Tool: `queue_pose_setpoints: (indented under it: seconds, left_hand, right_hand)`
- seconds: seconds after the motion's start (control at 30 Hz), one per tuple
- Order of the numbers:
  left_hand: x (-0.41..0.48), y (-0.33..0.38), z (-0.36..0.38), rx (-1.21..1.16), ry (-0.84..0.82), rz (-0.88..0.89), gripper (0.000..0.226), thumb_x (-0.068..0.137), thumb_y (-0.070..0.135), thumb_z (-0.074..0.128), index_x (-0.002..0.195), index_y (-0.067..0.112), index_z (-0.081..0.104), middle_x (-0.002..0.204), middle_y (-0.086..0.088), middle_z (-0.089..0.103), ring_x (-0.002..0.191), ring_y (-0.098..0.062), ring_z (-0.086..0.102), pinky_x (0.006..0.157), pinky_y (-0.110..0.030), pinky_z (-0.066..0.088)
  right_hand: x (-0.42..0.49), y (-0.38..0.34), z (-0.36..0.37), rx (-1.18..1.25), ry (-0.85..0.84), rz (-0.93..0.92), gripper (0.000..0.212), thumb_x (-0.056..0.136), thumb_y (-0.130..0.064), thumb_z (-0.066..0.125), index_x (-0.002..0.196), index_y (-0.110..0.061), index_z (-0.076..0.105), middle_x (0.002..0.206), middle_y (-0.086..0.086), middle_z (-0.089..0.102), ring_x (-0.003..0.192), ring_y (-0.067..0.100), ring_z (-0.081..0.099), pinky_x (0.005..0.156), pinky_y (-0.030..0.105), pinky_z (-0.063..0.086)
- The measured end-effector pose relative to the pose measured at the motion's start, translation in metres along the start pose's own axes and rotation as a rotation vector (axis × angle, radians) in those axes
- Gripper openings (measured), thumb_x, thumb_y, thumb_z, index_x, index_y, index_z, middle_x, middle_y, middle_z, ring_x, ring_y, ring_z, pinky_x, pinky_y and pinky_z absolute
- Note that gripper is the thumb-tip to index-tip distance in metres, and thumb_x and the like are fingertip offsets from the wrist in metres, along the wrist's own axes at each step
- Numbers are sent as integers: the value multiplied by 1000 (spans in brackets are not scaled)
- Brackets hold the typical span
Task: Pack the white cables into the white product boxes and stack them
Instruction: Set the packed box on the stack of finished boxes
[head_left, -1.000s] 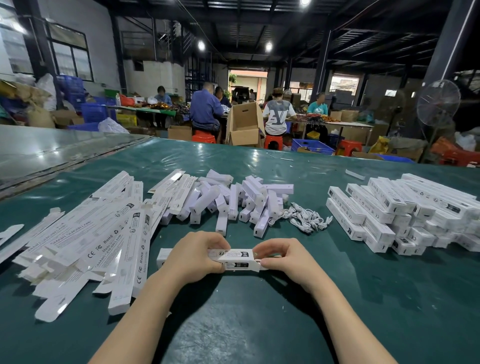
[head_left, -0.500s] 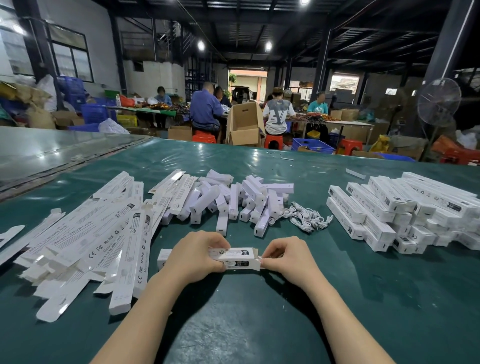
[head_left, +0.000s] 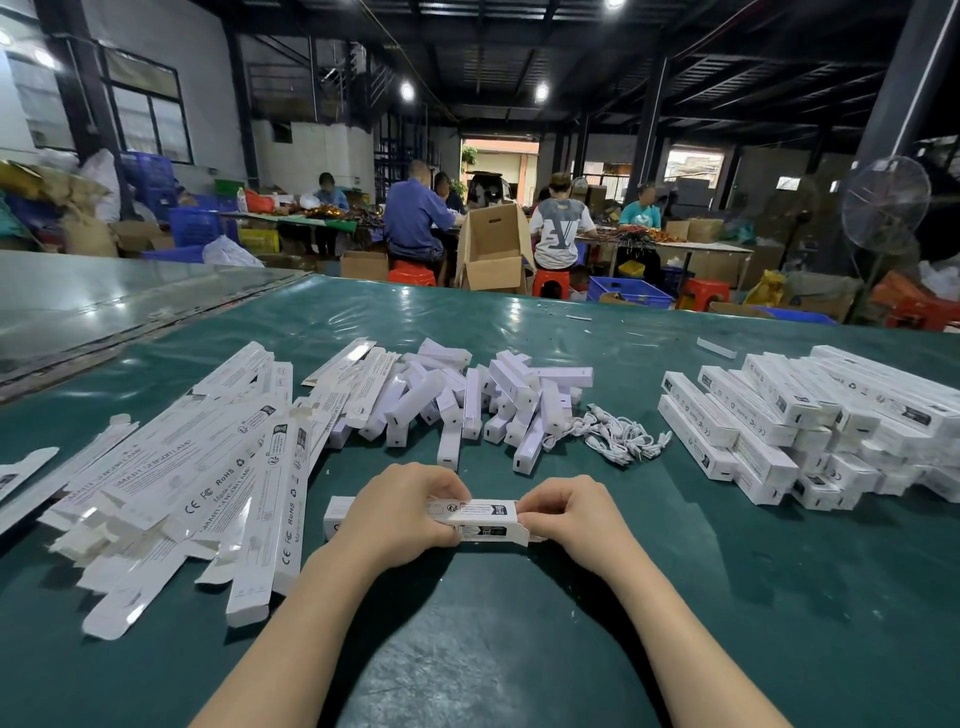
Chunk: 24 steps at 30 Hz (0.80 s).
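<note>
A long white product box (head_left: 483, 517) lies crosswise on the green table in front of me. My left hand (head_left: 402, 512) grips its middle part, fingers curled over the top. My right hand (head_left: 569, 512) pinches its right end, where the flap is; the end itself is hidden by my fingers. A small heap of coiled white cables (head_left: 615, 434) lies behind, to the right of centre. Stacked packed boxes (head_left: 810, 421) stand at the right.
Flat unfolded box blanks (head_left: 208, 467) spread over the left of the table. A pile of white lamp units (head_left: 467, 400) sits at centre back. Beyond the table's far edge people sit at other benches among cartons and a fan (head_left: 885, 205).
Both hands stay on the box, which has barely shifted. My right fingers have curled tighter against the box's right end.
</note>
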<state>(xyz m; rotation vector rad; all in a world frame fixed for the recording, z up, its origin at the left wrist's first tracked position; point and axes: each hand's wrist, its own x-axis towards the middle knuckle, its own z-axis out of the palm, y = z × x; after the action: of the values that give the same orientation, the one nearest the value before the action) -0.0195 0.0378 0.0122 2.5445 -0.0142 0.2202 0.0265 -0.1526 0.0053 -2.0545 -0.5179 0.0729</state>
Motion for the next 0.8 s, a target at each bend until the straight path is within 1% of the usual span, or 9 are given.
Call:
queue_pose_setpoints:
  seconds: [0.07,0.17,0.27,0.33,0.4,0.53,0.63,0.73,0.8]
  left_hand:
    - [0,0,0,-9,3,-4,31,65,21,75,93,34,68,99,15,68,98,-5,60,88,-29,47]
    - [0,-1,0,-17,4,-1,31,64,20,75,91,33,68,97,16,67,97,-5,60,87,-30,47]
    - [-1,-1,1,-3,11,13,31,66,21,75,93,33,68,97,15,67,97,-5,59,88,-29,46]
    - [-1,-1,1,13,19,19,31,67,22,75,96,33,68,98,13,67,97,-7,59,87,-29,45]
    - [-1,0,1,24,22,19,32,68,24,74,98,33,68,100,13,67,99,-7,57,87,-29,45]
    - [-2,0,0,15,19,4,32,67,24,74,97,34,67,100,14,66,99,-7,57,87,-29,45]
    - [-2,0,1,16,21,-6,32,66,23,74,96,34,67,101,13,66,100,-7,57,88,-31,45]
    - [-1,-1,0,3,17,-13,32,65,23,75,94,35,67,101,12,66,100,-8,57,88,-32,46]
    - [-2,-1,0,-4,14,-13,31,65,23,75,93,35,67,99,13,67,99,-8,58,87,-33,46]
  right_hand:
    - [-2,0,-3,122,-30,18,24,74,6,65,70,-18,69,70,3,68,60,5,59,63,16,48]
    - [-3,1,-5,295,-33,15,30,73,19,58,75,-11,60,76,4,65,67,10,64,61,17,49]
    - [-1,1,2,161,23,3,32,73,15,61,68,-15,51,79,3,62,67,13,63,58,16,45]
    - [0,0,7,87,81,-22,33,73,11,62,64,-18,50,73,-1,61,56,8,58,51,13,40]
    - [1,1,8,27,108,-49,32,72,7,65,61,-20,53,65,-3,60,48,4,52,49,12,37]
    - [0,0,5,-11,40,-67,34,74,6,61,59,-25,57,63,-3,63,46,-1,49,52,10,37]
    - [-1,-1,2,41,-27,-57,34,77,7,52,68,-25,58,69,-7,66,55,-3,53,61,12,42]
    - [0,2,0,103,-82,9,35,74,9,43,82,-24,49,80,-3,72,66,8,54,66,19,43]
    - [0,4,3,122,-98,24,41,71,10,43,91,-25,47,85,-1,73,70,10,55,68,22,44]
